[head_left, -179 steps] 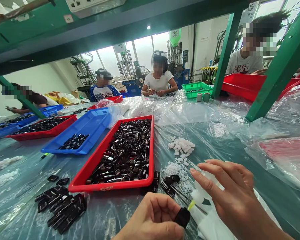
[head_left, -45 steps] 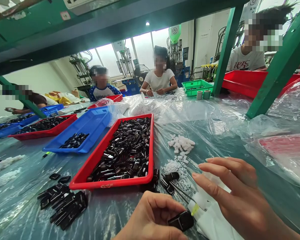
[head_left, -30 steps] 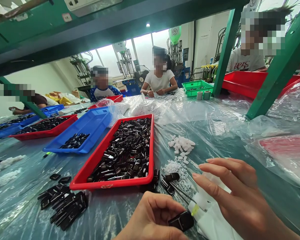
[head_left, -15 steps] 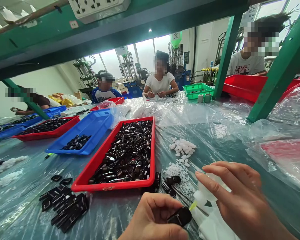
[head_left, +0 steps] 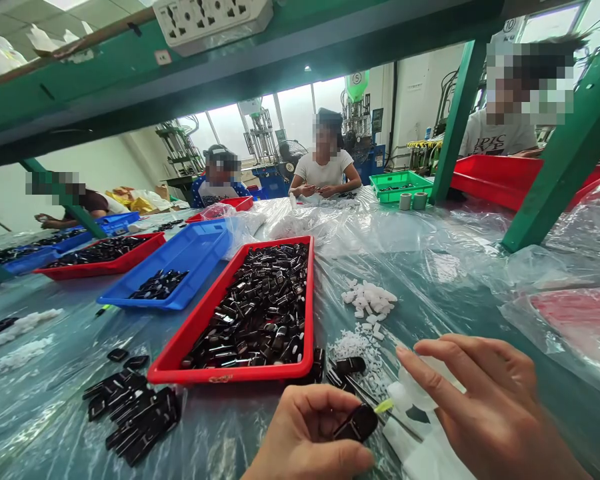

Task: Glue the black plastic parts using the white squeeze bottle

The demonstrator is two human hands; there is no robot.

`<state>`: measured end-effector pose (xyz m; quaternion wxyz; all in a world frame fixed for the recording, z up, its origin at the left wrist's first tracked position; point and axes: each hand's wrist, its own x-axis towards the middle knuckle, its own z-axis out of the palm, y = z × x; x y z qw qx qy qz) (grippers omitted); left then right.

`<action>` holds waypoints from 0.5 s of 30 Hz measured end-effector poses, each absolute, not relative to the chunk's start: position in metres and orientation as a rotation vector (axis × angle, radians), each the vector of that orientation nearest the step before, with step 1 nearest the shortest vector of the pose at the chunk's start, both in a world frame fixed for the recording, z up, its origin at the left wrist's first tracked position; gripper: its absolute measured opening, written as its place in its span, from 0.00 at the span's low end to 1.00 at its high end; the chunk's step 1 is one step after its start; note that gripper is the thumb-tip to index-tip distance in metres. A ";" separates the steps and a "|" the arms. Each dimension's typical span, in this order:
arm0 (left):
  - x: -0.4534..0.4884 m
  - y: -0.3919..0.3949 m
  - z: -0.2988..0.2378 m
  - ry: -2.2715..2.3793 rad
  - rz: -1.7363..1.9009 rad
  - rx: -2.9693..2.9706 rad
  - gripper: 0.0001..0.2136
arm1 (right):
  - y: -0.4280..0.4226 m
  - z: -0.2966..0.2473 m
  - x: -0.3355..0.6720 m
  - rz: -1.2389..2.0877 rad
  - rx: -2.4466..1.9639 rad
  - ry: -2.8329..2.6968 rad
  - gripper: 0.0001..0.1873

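Observation:
Near the bottom middle, my left hand point(head_left: 310, 437) is closed on a small glossy black plastic piece point(head_left: 357, 423), gripped between thumb and fingers. Its rounded end points up and right. Just beyond that end shows a yellow-green tip point(head_left: 384, 405), beside thin metal tweezers point(head_left: 405, 425) lying on the table. To the right, my right hand point(head_left: 485, 393) hovers with its fingers apart. Behind its fingers is something whitish and translucent; whether they touch it I cannot tell. White cloth or tissue point(head_left: 420, 450) lies below this hand. A few black pieces point(head_left: 350, 365) rest near the tweezers.
A red tray point(head_left: 307, 313) full of black pieces stands ahead, with a blue tray point(head_left: 200, 233) beside it. Loose black pieces point(head_left: 140, 417) lie front left. White scraps point(head_left: 370, 298) are heaped right of the red tray. A green post point(head_left: 555, 153) rises at right. Several co-workers sit beyond.
The view has shifted slightly, so the scene sits a little further right and lower. The black piece in my left hand has turned slightly. My right hand keeps nearly the same pose.

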<state>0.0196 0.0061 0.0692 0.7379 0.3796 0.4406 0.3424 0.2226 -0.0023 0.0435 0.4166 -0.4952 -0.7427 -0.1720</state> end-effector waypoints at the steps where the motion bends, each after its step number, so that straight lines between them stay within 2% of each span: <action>1: 0.019 0.006 0.069 0.968 0.745 0.840 0.16 | -0.002 0.044 0.223 -0.428 -1.245 -1.865 0.17; 15: 0.018 0.009 0.071 1.032 0.693 0.854 0.18 | -0.002 0.045 0.223 -0.436 -1.252 -1.879 0.18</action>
